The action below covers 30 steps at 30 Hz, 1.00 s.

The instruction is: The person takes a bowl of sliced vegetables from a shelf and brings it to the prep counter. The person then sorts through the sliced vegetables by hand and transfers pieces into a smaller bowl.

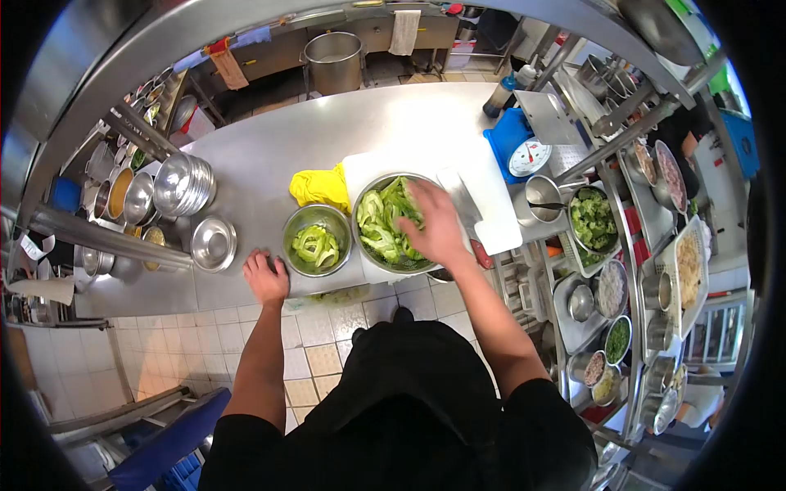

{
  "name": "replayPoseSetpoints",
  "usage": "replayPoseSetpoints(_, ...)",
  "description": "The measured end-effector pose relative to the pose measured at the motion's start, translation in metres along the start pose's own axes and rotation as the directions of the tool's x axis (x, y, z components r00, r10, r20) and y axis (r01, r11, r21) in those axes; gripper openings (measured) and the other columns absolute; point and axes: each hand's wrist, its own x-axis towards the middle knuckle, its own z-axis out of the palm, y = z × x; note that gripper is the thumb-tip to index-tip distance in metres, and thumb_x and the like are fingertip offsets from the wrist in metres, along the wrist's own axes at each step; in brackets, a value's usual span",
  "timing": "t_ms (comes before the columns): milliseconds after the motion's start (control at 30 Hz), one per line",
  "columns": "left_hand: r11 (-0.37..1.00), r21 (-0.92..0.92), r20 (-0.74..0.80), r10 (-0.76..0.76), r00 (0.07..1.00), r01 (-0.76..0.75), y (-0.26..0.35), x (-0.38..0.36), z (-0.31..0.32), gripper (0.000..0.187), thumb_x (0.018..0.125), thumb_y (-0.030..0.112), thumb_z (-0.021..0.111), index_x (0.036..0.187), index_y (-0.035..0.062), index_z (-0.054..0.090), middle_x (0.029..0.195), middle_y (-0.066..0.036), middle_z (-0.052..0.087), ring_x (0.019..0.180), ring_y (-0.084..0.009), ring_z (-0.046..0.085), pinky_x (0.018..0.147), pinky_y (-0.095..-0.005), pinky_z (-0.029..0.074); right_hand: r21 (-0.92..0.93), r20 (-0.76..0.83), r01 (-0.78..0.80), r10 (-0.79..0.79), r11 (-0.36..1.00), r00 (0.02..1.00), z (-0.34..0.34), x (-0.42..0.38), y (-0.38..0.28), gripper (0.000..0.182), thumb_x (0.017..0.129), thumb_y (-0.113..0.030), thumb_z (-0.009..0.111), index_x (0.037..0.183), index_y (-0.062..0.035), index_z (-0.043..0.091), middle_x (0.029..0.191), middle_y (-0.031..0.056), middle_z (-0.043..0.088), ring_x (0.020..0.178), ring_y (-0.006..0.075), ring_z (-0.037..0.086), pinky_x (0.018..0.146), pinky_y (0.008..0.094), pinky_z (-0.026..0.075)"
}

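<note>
My right hand (435, 222) reaches over the right rim of a large metal bowl (355, 237) of cut green lettuce (381, 219). Its fingers are spread at the leaves, with nothing visibly gripped. The bowl stands on a white cutting board (496, 221). Beside that hand, a broad-bladed knife (460, 196) lies on the board, its reddish handle (481, 254) toward me. My left hand (266, 277) rests on the counter's front edge, fingers apart and holding nothing. Between the hands stands a smaller metal bowl (288, 245) with a little lettuce (316, 245) in it.
A yellow cloth (319, 186) lies behind the small bowl. Stacked metal bowls (184, 184) and another bowl (214, 244) stand left on the steel counter (254, 155). A blue scale (512, 139) sits at the back right. Shelves at right hold broccoli (594, 219) and several food containers.
</note>
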Motion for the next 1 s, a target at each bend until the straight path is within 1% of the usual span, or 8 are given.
replayPoseSetpoints(167, 0.999, -0.022, 0.068, -0.048, 0.997, 0.050, -0.002, 0.000, -0.001, 0.035, 0.087, 0.023, 0.066, 0.117, 0.0039, 0.062, 0.133, -0.017, 0.057, 0.126, -0.0401, 0.047, 0.108, -0.0522, 0.038, -0.196, 0.363, 0.228, -0.145, 0.954, 0.921, 0.078, 0.013, 0.008, 0.074, 0.094, -0.060, 0.061, 0.153, -0.0171, 0.047, 0.157, 0.0215, 0.041, 0.146, 0.0445, 0.036, 0.118, 0.0580, 0.030)
replayPoseSetpoints(267, 0.999, -0.029, 0.053, -0.031, 0.998, 0.032, -0.002, 0.002, -0.002, 0.035, 0.087, 0.023, 0.066, 0.117, 0.0049, 0.061, 0.134, -0.017, 0.056, 0.126, -0.0402, 0.047, 0.108, -0.0527, 0.038, -0.258, 0.447, -0.022, 0.139, 0.966, 0.884, 0.049, -0.008, -0.014, 0.076, 0.093, -0.063, 0.060, 0.152, -0.0160, 0.048, 0.159, 0.0219, 0.038, 0.147, 0.0429, 0.034, 0.119, 0.0570, 0.028)
replayPoseSetpoints(433, 0.999, 0.007, 0.028, -0.033, 0.999, 0.033, -0.003, -0.001, 0.001, 0.034, 0.087, 0.024, 0.066, 0.113, 0.0046, 0.060, 0.130, -0.016, 0.056, 0.125, -0.0403, 0.047, 0.107, -0.0526, 0.039, -0.269, 0.155, -0.264, 0.312, 0.926, 0.937, 0.008, -0.049, -0.017, 0.080, 0.089, -0.064, 0.065, 0.142, -0.0045, 0.054, 0.146, 0.0265, 0.049, 0.138, 0.0427, 0.043, 0.111, 0.0536, 0.038)
replayPoseSetpoints(600, 1.000, -0.007, 0.031, 0.000, 1.000, 0.001, -0.008, -0.002, -0.003, 0.033, 0.085, 0.022, 0.066, 0.112, 0.0043, 0.060, 0.131, -0.019, 0.056, 0.124, -0.0414, 0.048, 0.107, -0.0533, 0.039, -0.290, 0.184, -0.785, 0.837, 0.548, 0.516, 0.011, -0.085, 0.011, 0.068, 0.098, -0.053, 0.061, 0.128, 0.0069, 0.057, 0.121, 0.0241, 0.067, 0.110, 0.0398, 0.069, 0.089, 0.0453, 0.057)
replayPoseSetpoints(667, 0.995, -0.031, -0.029, 0.095, 0.995, -0.096, -0.013, -0.001, 0.002, 0.030, 0.082, 0.021, 0.065, 0.106, 0.0035, 0.060, 0.124, -0.022, 0.058, 0.119, -0.0424, 0.051, 0.102, -0.0546, 0.041, 0.289, 0.549, -0.873, 0.678, 0.394, 0.488, 0.025, -0.096, 0.018, 0.050, 0.103, -0.042, 0.056, 0.121, 0.0047, 0.059, 0.103, 0.0183, 0.071, 0.085, 0.0324, 0.076, 0.065, 0.0409, 0.061)
replayPoseSetpoints(700, 0.989, -0.092, 0.110, 0.127, 0.986, -0.117, -0.027, 0.005, 0.009, 0.026, 0.080, 0.020, 0.065, 0.099, 0.0035, 0.059, 0.111, -0.021, 0.060, 0.109, -0.0422, 0.054, 0.096, -0.0548, 0.041, 0.569, 0.609, -0.822, 0.669, 0.005, 0.426, 0.075, -0.113, 0.046, 0.034, 0.103, -0.031, 0.055, 0.109, 0.0008, 0.065, 0.091, 0.0129, 0.071, 0.078, 0.0236, 0.075, 0.055, 0.0342, 0.059)
replayPoseSetpoints(733, 0.971, -0.071, -0.137, 0.217, 0.966, -0.228, -0.023, -0.003, 0.015, 0.024, 0.079, 0.020, 0.065, 0.094, 0.0037, 0.059, 0.101, -0.020, 0.060, 0.102, -0.0415, 0.055, 0.091, -0.0544, 0.041, 0.602, 0.606, -0.798, 0.632, 0.034, 0.483, 0.121, -0.126, 0.080, 0.024, 0.103, -0.025, 0.056, 0.096, -0.0039, 0.066, 0.081, 0.0106, 0.070, 0.071, 0.0227, 0.072, 0.053, 0.0352, 0.058)
replayPoseSetpoints(1000, 0.980, -0.183, -0.138, 0.054, 0.989, -0.079, -0.040, 0.004, 0.026, 0.041, 0.107, 0.036, 0.050, 0.116, -0.0029, 0.062, 0.116, -0.025, 0.061, 0.104, -0.0432, 0.057, 0.092, -0.0531, 0.046, 0.746, 0.467, -0.642, 0.826, -0.177, 0.315, 0.031, -0.194, -0.013, 0.024, 0.091, -0.014, 0.059, 0.105, 0.0037, 0.066, 0.075, 0.0119, 0.070, 0.058, 0.0195, 0.071, 0.045, 0.0317, 0.056)
